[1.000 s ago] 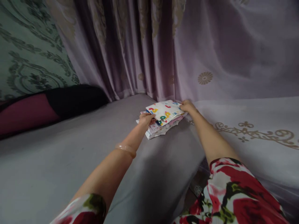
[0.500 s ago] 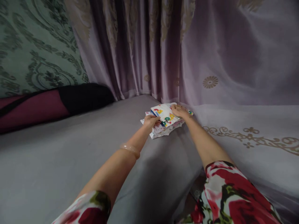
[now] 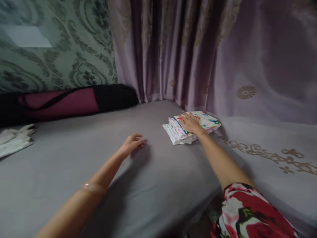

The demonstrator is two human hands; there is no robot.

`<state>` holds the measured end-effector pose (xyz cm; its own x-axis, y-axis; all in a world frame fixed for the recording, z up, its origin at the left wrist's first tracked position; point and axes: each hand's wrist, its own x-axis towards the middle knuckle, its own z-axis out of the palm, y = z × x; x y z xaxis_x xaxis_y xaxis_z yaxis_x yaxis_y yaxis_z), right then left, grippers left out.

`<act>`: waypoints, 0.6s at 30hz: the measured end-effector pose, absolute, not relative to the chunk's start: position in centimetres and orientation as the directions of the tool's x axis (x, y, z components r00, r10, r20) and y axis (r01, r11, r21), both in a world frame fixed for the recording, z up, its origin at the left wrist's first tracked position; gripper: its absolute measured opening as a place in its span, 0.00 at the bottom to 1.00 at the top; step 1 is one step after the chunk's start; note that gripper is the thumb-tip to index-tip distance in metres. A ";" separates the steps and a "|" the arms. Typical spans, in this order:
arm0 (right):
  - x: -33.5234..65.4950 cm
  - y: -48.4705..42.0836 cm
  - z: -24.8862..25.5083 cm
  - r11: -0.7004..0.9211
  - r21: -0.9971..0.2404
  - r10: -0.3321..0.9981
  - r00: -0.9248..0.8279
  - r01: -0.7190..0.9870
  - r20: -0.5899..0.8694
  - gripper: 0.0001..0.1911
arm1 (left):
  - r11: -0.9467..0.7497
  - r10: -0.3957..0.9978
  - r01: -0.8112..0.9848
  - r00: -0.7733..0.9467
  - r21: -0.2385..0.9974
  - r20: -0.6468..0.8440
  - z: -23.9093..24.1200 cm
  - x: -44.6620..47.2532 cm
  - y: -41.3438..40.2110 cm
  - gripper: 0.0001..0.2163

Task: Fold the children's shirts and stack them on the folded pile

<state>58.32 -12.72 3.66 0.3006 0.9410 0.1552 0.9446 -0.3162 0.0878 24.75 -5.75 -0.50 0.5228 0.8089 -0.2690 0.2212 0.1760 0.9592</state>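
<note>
A stack of folded cloths point(image 3: 177, 132) lies near the corner of the bed, by the curtain. The top cloth point(image 3: 206, 119) is white with colourful printed shapes. My right hand point(image 3: 191, 123) rests flat on this top cloth with its fingers spread. To the left of the stack, my left hand point(image 3: 133, 143) hovers over the grey sheet point(image 3: 153, 172), apart from the cloths. Its fingers are loosely curved and hold nothing that I can see. A pale bangle point(image 3: 94, 187) circles the left wrist.
A long maroon and black bag point(image 3: 74, 100) lies along the green patterned wall. At the far left is a crumpled white cloth point(image 3: 16, 140). Purple curtains point(image 3: 173, 49) hang behind the stack, and a pale patterned fabric point(image 3: 267, 152) borders the bed on the right.
My left hand has come off the stack and moved left over the sheet. My right hand has slid to the left on the top cloth. The view has turned left, bringing the white cloth in.
</note>
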 end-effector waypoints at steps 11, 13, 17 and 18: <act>50.8 -10.3 1.1 0.061 0.016 0.887 -0.062 0.998 0.458 0.23 | 0.157 0.983 0.386 0.030 0.909 -0.183 0.1 4.3 -2.5 0.09; 45.6 -10.1 -0.6 0.203 -0.033 0.899 -0.173 0.979 0.403 0.22 | 0.165 0.986 0.464 -0.065 0.870 -0.152 0.0 1.8 -2.0 0.08; 35.7 -9.9 -2.9 0.367 -0.152 0.917 -0.330 0.918 0.223 0.23 | 0.168 0.981 0.627 -0.185 0.761 -0.065 0.0 -2.6 -1.1 0.10; 33.9 -9.9 -3.2 0.389 -0.176 0.915 -0.358 0.905 0.185 0.24 | 0.173 0.977 0.650 -0.211 0.740 -0.043 0.1 -3.8 -0.9 0.11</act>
<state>33.86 -9.87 -3.20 -0.3576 0.9155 0.1845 0.9045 0.3887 -0.1755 -3.78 -0.86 0.10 -0.2109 0.9766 -0.0431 0.6502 0.1731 0.7398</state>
